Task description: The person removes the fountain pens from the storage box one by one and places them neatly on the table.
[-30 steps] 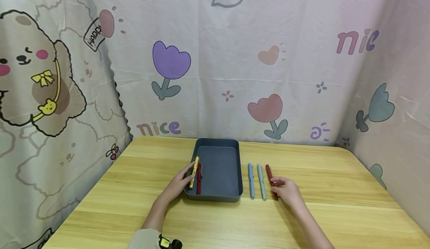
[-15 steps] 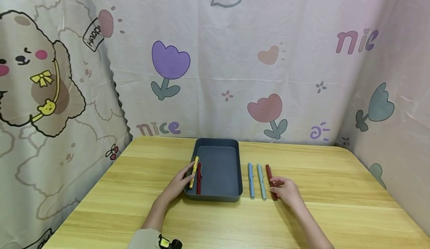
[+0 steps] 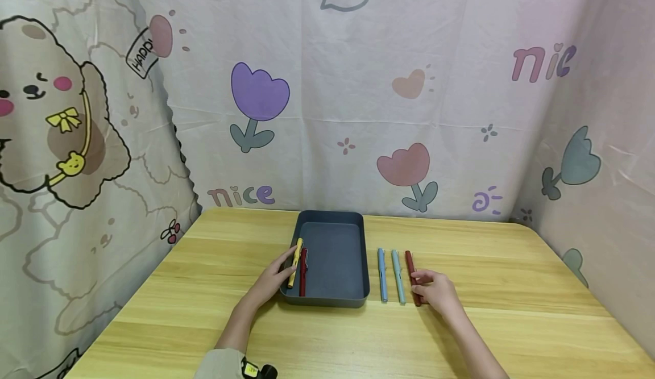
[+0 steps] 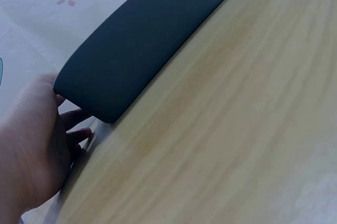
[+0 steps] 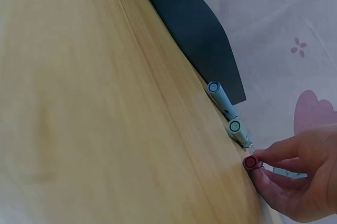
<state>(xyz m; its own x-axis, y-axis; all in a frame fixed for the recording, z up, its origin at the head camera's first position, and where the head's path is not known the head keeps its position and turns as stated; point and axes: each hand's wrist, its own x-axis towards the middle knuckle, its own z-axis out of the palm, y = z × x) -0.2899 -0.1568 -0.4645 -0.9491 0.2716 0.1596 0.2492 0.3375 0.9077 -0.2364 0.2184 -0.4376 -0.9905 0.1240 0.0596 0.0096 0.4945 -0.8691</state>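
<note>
On the left my left hand (image 3: pixel 270 281) grips the left side wall of a dark grey tray (image 3: pixel 335 254); in the left wrist view its fingers show against the outer end of the tray. Inside, along that wall, lie a yellow pen (image 3: pixel 295 264) and a dark red pen (image 3: pixel 303 277). To the right of the tray my right hand (image 3: pixel 439 292) pinches a second dark red pen (image 3: pixel 410 261) between thumb and fingers, low over the table. The right wrist view shows the end of this pen (image 5: pixel 251 162) at the fingertips.
Between the tray and my right hand, a blue pen (image 3: pixel 382 275) and a light green pen (image 3: pixel 398 277) lie side by side on the wooden table (image 3: pixel 327 339). A printed cloth (image 3: pixel 338 83) hangs behind the table's far edge and at both sides.
The lower end of the red pen in my right hand has swung slightly left, so the pen lies a little straighter. My left hand and the tray stay put.
</note>
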